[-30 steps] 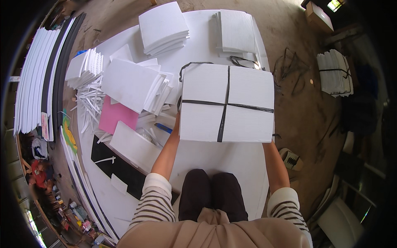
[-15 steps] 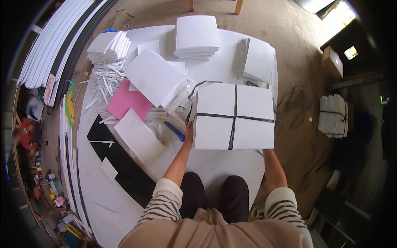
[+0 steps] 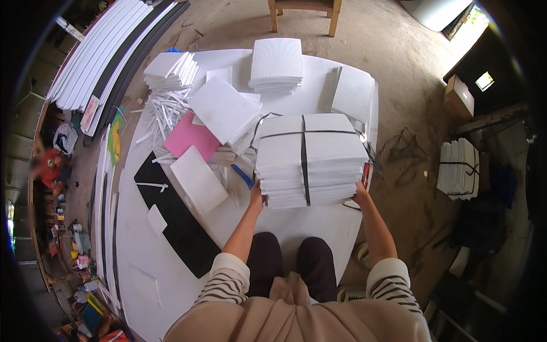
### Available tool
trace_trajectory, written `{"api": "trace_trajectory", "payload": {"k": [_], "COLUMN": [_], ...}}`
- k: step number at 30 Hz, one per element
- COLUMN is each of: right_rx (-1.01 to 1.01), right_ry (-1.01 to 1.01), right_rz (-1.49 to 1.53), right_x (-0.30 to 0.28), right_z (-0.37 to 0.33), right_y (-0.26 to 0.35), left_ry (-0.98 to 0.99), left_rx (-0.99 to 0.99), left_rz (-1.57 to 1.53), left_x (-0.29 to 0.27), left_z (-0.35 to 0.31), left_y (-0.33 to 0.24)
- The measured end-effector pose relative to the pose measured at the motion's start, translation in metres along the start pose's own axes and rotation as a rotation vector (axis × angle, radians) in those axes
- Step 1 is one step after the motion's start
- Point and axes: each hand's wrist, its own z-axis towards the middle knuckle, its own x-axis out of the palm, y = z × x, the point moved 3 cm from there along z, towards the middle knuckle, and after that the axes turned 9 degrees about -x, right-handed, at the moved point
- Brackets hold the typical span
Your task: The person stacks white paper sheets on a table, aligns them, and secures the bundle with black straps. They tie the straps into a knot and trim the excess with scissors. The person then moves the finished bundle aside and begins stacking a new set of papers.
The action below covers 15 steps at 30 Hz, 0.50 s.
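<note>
A thick bundle of white sheets, tied crosswise with a black strap, is gripped between my two hands. My left hand presses its near left side, and my right hand clasps the near right side; both sets of fingers are partly hidden by the stack. The layered edges of the sheets face me, and loose strap ends stick out at both sides. Just left of my left hand lies a blue tool, possibly a cutter. Something red shows beyond my right hand.
The white table holds loose white sheets, a pink sheet, a black strip, narrow offcuts and stacks at its far side. Another tied bundle sits at right. A person in red is far left.
The bundle has tipped in my hands: its top now leans away and its layered near side has come into view. My right hand shows more at its side. The whole view has shifted slightly.
</note>
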Motion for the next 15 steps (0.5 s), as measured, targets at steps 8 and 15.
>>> {"api": "trace_trajectory", "payload": {"k": [8, 15], "right_rx": [0.320, 0.195], "right_ry": [-0.055, -0.021], "right_rz": [-0.245, -0.210], "right_x": [0.009, 0.010], "right_z": [-0.042, -0.035], "right_y": [0.026, 0.019], "left_ry": [-0.094, 0.041], "left_rx": [-0.322, -0.134], "left_rz": [0.413, 0.292], "left_x": [-0.003, -0.036], "left_z": [-0.053, -0.012], "left_y": [-0.003, 0.006]}}
